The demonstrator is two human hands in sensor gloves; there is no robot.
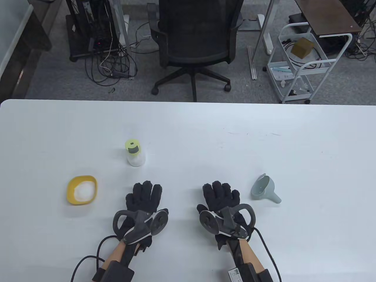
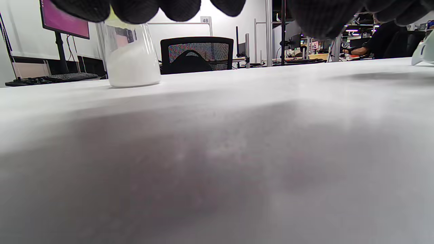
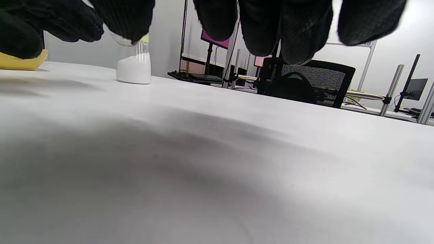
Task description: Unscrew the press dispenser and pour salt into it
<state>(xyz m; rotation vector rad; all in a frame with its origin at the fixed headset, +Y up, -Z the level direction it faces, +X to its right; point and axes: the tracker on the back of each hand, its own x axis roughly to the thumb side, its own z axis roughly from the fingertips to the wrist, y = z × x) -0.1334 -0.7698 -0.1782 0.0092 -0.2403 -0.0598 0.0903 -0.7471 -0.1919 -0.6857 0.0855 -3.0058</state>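
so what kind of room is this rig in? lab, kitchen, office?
Most likely an office or lab workspace, not a kitchen. Beyond the white table stand a mesh office chair, a wheeled cart and tangled cables; the right wrist view shows monitors on other desks.

Even, bright overhead light; the white bench (image 1: 205, 141) reads clean in the table view, with only faint soft shadows. Wrist views sit low: broad dark diffuse shadows spread over the near bench surface, which is blurred. Gloved fingers (image 3: 295, 30) at the top edge are soft, out of focus. Far background is bright and slightly washed.
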